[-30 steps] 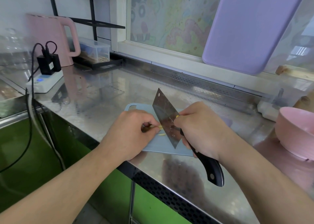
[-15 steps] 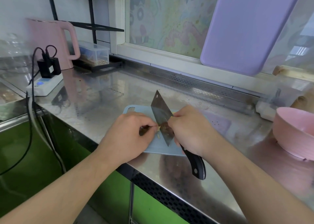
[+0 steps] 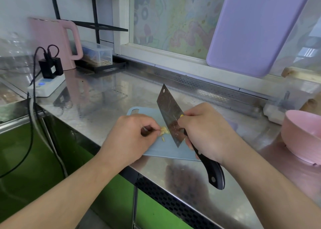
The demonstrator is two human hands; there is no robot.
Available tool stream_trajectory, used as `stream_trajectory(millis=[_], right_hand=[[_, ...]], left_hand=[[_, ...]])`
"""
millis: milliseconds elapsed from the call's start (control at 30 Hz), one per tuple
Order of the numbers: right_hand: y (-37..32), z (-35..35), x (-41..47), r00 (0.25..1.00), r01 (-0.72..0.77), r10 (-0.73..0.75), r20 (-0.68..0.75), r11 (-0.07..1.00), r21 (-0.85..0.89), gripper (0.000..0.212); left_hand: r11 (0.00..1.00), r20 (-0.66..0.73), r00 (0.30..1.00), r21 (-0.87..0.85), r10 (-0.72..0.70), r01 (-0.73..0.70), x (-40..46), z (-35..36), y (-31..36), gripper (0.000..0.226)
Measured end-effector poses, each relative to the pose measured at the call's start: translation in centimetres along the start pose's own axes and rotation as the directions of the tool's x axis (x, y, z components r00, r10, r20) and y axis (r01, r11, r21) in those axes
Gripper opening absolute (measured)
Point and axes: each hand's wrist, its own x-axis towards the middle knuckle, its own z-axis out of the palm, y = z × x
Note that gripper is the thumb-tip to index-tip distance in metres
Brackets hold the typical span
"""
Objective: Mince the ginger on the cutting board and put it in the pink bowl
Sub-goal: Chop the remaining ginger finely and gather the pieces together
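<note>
A small blue cutting board (image 3: 166, 151) lies on the steel counter. Pale yellow ginger pieces (image 3: 164, 130) lie on it, with one loose sliver just in front of them. My left hand (image 3: 132, 138) pinches the ginger with its fingertips, its fingers curled. My right hand (image 3: 206, 133) grips a cleaver (image 3: 169, 116) by its black handle; the blade stands edge-down on the board just right of the ginger, with bits stuck to it. The pink bowl (image 3: 302, 135) stands at the far right of the counter, its inside hidden.
A pink kettle (image 3: 55, 43), a white power strip (image 3: 46, 86) with black plugs and cables, and a clear box (image 3: 97, 53) on a black rack stand at the back left. A lilac board (image 3: 260, 29) leans on the window. The counter's front edge is near the board.
The cleaver has chopped down and shifted slightly left along the ginger. More cut pieces show beside the blade, and my left fingers have drawn back a little.
</note>
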Motion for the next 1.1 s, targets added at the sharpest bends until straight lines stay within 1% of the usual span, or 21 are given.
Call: stream_trajectory(millis=[167, 333, 400, 500, 567, 633, 767, 900, 1000, 1100], right_hand=[[-0.2, 0.1, -0.4, 0.999, -0.011, 0.011, 0.042, 1.0, 0.012, 0.021], [0.2, 0.6, -0.2, 1.0, -0.01, 0.012, 0.026, 0.999, -0.053, 0.019], [0.3, 0.6, -0.2, 0.999, 0.029, -0.026, 0.035, 0.994, -0.108, 0.02], [0.0, 0.8, -0.5, 0.992, 0.122, -0.109, 0.066, 0.961, -0.25, 0.031], [-0.4, 1.1, -0.6, 0.986, 0.162, -0.143, 0.082, 0.938, -0.307, 0.031], [-0.6, 1.5, -0.2, 0.987, 0.157, -0.134, 0.092, 0.933, -0.323, 0.027], [-0.1, 2.0, 1.5, 0.994, 0.089, -0.069, 0.088, 0.962, -0.258, 0.02], [0.6, 1.5, 1.6, 0.998, 0.002, 0.007, 0.064, 0.99, -0.139, 0.024], [0.6, 0.5, 1.0, 0.998, -0.038, 0.041, 0.043, 0.998, -0.058, 0.023], [0.2, -0.3, 0.4, 0.997, -0.04, 0.042, 0.061, 0.999, -0.038, 0.022]], left_hand=[[0.999, 0.002, 0.999, -0.001, 0.04, -0.04, 0.1, 0.0, -0.1, 0.012], [0.999, -0.003, 0.999, -0.001, 0.051, -0.051, 0.1, 0.0, -0.2, 0.013], [0.999, 0.002, 0.999, 0.003, 0.054, -0.054, 0.1, 0.0, -0.1, 0.013], [0.998, 0.001, 0.998, 0.017, 0.055, -0.055, 0.3, 0.0, 0.0, 0.013], [0.998, 0.002, 0.998, 0.023, 0.057, -0.057, 0.3, -0.1, 0.0, 0.012], [0.998, 0.001, 0.998, 0.026, 0.065, -0.065, 0.3, -0.1, 0.1, 0.012], [0.998, 0.009, 0.998, 0.027, 0.063, -0.063, 0.3, -0.2, 0.3, 0.012], [0.998, 0.004, 0.998, 0.01, 0.059, -0.06, 0.1, -0.2, 0.4, 0.014], [0.998, 0.004, 0.998, 0.01, 0.057, -0.057, 0.0, -0.2, 0.4, 0.014], [0.998, 0.002, 0.998, 0.002, 0.057, -0.057, -0.1, -0.2, 0.4, 0.014]])
